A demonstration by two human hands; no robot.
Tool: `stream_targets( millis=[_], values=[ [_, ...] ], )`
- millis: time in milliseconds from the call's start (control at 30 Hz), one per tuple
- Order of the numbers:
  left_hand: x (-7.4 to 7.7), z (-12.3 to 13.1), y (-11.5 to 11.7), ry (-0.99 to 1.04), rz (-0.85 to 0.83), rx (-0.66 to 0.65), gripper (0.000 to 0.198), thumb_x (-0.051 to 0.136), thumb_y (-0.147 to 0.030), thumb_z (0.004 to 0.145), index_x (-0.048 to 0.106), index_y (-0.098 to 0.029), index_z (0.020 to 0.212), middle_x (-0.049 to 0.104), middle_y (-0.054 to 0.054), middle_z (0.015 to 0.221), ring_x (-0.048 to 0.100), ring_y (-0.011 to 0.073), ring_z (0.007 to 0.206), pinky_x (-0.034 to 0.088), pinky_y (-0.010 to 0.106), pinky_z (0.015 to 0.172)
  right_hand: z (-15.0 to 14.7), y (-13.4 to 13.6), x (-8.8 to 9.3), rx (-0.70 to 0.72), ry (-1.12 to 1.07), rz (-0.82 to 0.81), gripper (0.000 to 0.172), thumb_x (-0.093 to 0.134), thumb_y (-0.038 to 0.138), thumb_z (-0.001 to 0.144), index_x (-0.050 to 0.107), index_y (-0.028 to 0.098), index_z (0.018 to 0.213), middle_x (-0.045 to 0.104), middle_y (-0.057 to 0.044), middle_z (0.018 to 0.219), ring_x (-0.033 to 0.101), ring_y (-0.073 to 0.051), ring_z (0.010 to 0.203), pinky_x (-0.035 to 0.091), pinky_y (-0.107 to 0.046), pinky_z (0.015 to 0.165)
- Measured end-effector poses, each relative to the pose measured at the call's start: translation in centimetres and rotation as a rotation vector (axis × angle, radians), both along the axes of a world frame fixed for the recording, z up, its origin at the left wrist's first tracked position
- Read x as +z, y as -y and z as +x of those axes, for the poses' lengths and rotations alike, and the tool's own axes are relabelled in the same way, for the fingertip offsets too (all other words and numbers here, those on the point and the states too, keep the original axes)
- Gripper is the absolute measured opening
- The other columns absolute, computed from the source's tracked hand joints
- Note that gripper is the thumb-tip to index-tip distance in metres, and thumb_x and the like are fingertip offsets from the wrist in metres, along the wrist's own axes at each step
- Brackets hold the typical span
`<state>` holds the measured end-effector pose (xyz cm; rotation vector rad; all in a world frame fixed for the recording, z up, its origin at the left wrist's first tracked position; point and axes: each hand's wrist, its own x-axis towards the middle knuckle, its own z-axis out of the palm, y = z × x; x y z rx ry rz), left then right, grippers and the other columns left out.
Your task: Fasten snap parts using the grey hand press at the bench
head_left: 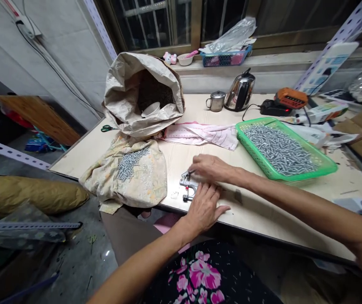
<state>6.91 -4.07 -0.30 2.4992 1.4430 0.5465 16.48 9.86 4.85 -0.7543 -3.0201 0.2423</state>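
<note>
A small grey metal fixture (pixel 183 181) with springs and a red part lies near the table's front edge. My left hand (pixel 202 207) rests over its right side, fingers stretched forward and thumb held apart. Part of the fixture is hidden beneath those fingers. At its upper end my right hand (pixel 211 167) is closed with the fingertips together; what they hold, if anything, is hidden. Left of the fixture, small silver metal pins (pixel 130 164) lie heaped on a flowered cloth (pixel 151 181). A green plastic basket (pixel 322 168) on the right holds many similar pins.
A large open sack (pixel 117 97) with a white bowl (pixel 151 109) inside stands at the back left, beside green-handled scissors (pixel 107 128). Behind my hands lies a pink towel (pixel 200 133). A lidded metal mug (pixel 216 101), a kettle (pixel 241 90) and an orange battery (pixel 291 98) stand farther back.
</note>
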Motion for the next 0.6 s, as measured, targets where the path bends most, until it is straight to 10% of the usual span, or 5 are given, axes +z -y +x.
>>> stream_targets(
  millis=[100, 333, 467, 600],
  values=[
    [-0.2, 0.1, 0.4, -0.018, -0.103, 0.013, 0.051, 0.054, -0.050, 0.094, 0.064, -0.008, 0.121, 0.067, 0.020, 0.120, 0.061, 0.0325, 0.116, 0.047, 0.047, 0.102, -1.9, 2.6, 0.7, 0.297, 0.056, -0.052, 0.013, 0.062, 0.021, 0.091, 0.073, 0.026, 0.095, 0.061, -0.004, 0.097, 0.052, -0.019, 0.087, 0.034, -0.030, 0.068],
    [-1.2, -0.4, 0.5, -0.053, -0.193, 0.007, 0.060, 0.047, -0.062, 0.093, 0.073, -0.009, 0.100, 0.073, 0.016, 0.092, 0.069, 0.0293, 0.092, 0.055, 0.041, 0.086, -4.1, 3.8, -0.8, 0.490, 0.008, 0.021, 0.007, 0.062, 0.019, 0.086, 0.064, 0.019, 0.079, 0.060, -0.007, 0.093, 0.051, -0.019, 0.081, 0.037, -0.033, 0.072],
    [-1.0, -0.3, 0.6, -0.081, -0.160, -0.008, 0.061, 0.046, -0.063, 0.093, 0.073, -0.009, 0.096, 0.073, 0.016, 0.096, 0.069, 0.0292, 0.095, 0.056, 0.039, 0.084, -5.3, 3.9, -1.3, 0.349, -0.205, -0.212, 0.016, 0.045, 0.018, 0.094, 0.059, 0.018, 0.089, 0.062, -0.005, 0.087, 0.055, -0.016, 0.073, 0.043, -0.029, 0.068],
    [1.0, -2.4, 0.8, -0.068, 0.074, -0.074, 0.048, 0.048, -0.053, 0.096, 0.071, -0.012, 0.099, 0.067, 0.016, 0.117, 0.062, 0.0264, 0.111, 0.054, 0.036, 0.089, -1.6, 2.8, 1.9, -0.010, -0.668, -0.261, 0.015, 0.049, 0.033, 0.096, 0.058, 0.021, 0.093, 0.064, -0.003, 0.081, 0.058, -0.016, 0.069, 0.047, -0.028, 0.059]
  ],
)
